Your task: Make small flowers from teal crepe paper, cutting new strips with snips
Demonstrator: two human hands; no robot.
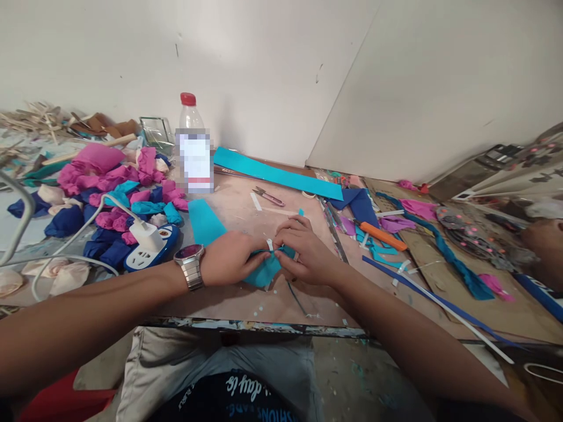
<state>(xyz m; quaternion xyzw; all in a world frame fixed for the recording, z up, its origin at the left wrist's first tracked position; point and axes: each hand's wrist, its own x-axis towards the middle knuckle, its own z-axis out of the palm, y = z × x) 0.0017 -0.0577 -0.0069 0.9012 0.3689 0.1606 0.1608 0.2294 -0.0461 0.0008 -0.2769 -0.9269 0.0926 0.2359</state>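
My left hand (237, 256), below a wristwatch (189, 266), pinches the left side of a small turquoise fabric piece (264, 273). At its right side, the fingertips of my right hand (303, 249) close on the same piece, which looks gathered between the two hands. A small white strip (270, 244) shows at the fingertips; I cannot tell which hand holds it. Just behind my left hand lies a turquoise sheet (204, 221). Farther back are thread snips (269, 197) and a long turquoise strip (277, 174).
A heap of pink and blue bundles (101, 176) sits at the left, by a power strip (147, 249) with a plugged-in charger. A red-capped bottle (189, 114) stands near the wall. On the right lie an orange-handled cutter (382, 235), a white stick (461, 319) and a teal braid (440, 246).
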